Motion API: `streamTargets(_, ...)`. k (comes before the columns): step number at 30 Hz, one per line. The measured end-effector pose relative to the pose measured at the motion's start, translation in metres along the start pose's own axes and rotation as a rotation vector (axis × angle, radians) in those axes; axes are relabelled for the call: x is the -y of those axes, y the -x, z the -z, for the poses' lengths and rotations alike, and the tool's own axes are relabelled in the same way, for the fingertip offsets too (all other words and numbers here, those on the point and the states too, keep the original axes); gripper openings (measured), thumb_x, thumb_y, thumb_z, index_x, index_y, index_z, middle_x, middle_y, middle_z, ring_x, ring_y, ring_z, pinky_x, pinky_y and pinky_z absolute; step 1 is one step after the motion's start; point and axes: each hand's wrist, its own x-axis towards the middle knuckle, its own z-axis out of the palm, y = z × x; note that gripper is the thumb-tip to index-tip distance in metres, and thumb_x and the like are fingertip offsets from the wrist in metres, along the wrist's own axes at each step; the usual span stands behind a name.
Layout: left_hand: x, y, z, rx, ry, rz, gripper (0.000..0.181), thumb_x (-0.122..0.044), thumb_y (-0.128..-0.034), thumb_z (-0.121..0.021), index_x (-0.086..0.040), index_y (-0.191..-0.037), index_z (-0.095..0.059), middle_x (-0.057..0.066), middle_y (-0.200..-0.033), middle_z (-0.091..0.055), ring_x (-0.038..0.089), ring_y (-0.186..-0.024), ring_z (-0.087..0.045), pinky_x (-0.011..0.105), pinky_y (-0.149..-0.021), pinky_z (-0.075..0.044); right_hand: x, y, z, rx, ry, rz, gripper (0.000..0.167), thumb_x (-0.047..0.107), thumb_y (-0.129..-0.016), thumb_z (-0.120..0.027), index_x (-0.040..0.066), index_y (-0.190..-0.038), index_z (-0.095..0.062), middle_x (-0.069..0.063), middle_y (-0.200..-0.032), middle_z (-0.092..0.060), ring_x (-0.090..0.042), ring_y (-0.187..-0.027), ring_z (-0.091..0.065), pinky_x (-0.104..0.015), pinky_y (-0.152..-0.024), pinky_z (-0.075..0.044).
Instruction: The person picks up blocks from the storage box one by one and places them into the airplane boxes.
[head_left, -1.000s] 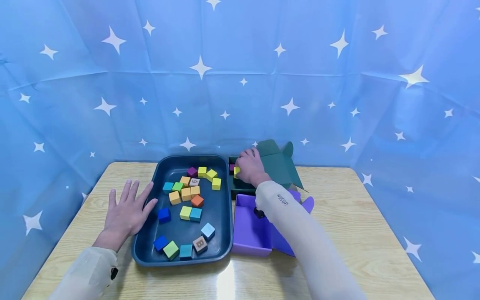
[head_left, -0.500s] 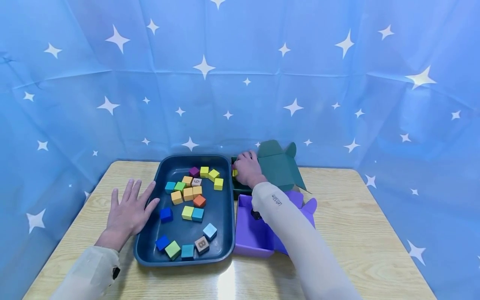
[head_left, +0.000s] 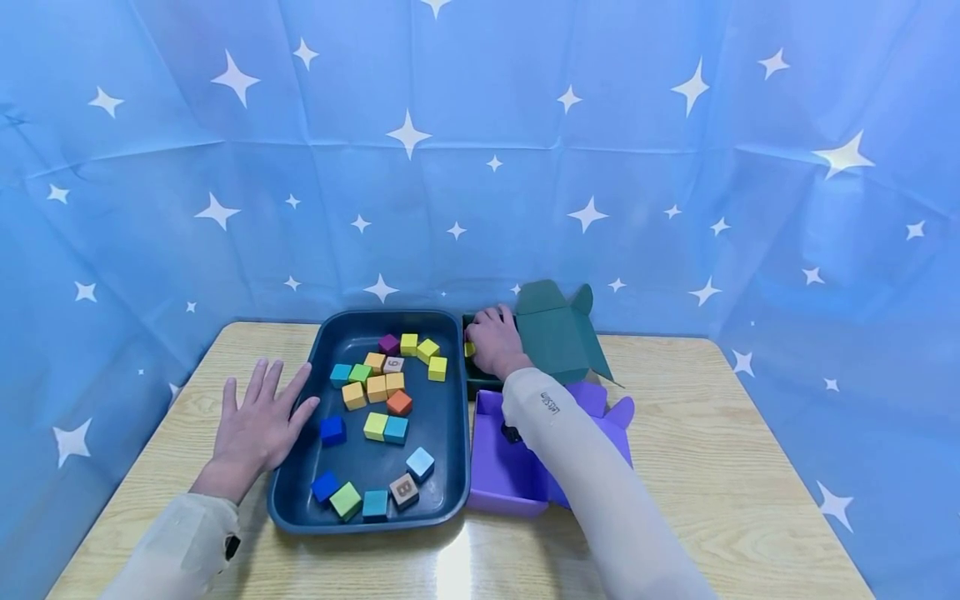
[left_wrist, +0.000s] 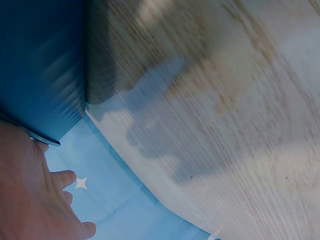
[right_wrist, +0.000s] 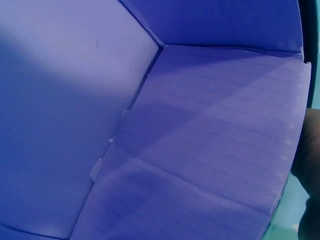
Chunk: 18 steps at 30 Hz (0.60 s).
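Note:
My right hand [head_left: 497,343] reaches down into the green box [head_left: 487,385], thumb and fingers curled at a yellow block [head_left: 469,348]. That block shows at the hand's left side, and most of my fingertips are hidden. With fingers spread, my left hand [head_left: 258,425] rests against the left rim of the dark blue tray [head_left: 303,523]. In the left wrist view, part of the left hand [left_wrist: 25,185] is at the tray's wall [left_wrist: 42,65]. Several coloured blocks lie in the tray, among them an orange-red block [head_left: 399,403] and a letter B block [head_left: 403,491].
A purple box [head_left: 506,500] stands open below the green one, under my right forearm. Its inner wall fills the right wrist view. The green lid [head_left: 555,337] is folded back to the right. Behind the wooden table [head_left: 697,433] hangs a blue star-patterned curtain [head_left: 480,108].
My right hand has gone slightly lower in the green box with the yellow block. The head view has shifted a little. My left hand keeps its place on the tray.

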Motion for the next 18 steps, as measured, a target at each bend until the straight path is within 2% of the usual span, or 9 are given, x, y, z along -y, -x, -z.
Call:
streamTargets(5, -0.0007, 0.0001, 0.0008, 0.007, 0.001, 0.002, 0.069, -0.060, -0.1005, -0.024, -0.020, -0.157, -0.019, 0.029, -0.159, -0.016, 0.047, -0.149, -0.002, 0.072, -0.113, 0.008, -0.0031, 0.0009, -0.0006, -0.001, 0.000, -0.006, 0.016, 0.029, -0.090, -0.067, 0.025, -0.105, -0.072, 0.000, -0.127, -0.060, -0.024, -0.130, -0.044, -0.050, -0.123, -0.014)
streamTargets(18, 0.0002, 0.0004, -0.0002, -0.009, -0.004, -0.003, 0.068, -0.059, -0.1006, -0.026, -0.020, -0.156, -0.020, 0.029, -0.159, -0.017, 0.047, -0.149, -0.004, 0.073, -0.113, 0.006, -0.0037, 0.0026, -0.0002, -0.010, 0.002, -0.036, 0.024, 0.030, -0.091, -0.066, 0.020, -0.111, -0.072, -0.002, -0.128, -0.060, -0.025, -0.130, -0.044, -0.051, -0.123, -0.014)
